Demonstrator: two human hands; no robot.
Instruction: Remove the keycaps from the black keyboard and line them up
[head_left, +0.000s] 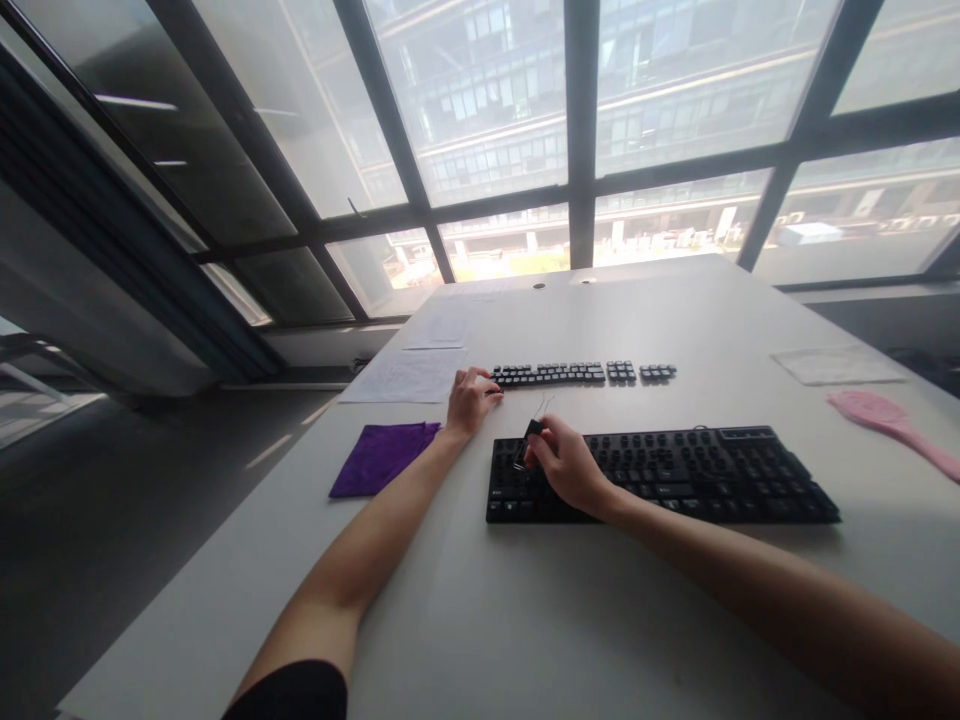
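Note:
My right hand (562, 460) is closed round a keycap puller (533, 428) with a black grip and thin wire loops. It is over the left part of a black keyboard (679, 475), where several keycaps are off. One pair of wires points down at the keys; the other sticks up. Farther forward, my left hand (470, 402) pinches a small black keycap (493, 390) at the left end of the loose keycaps (555, 374). These lie in rows and separate groups on the white table. My fingers partly hide the keycap.
A folded purple cloth (382, 460) lies left of my left forearm, with white paper sheets (409, 375) behind it. At the right are a pink brush (874, 410) and a flat pale packet (836, 366). Large windows stand beyond the table (480, 620).

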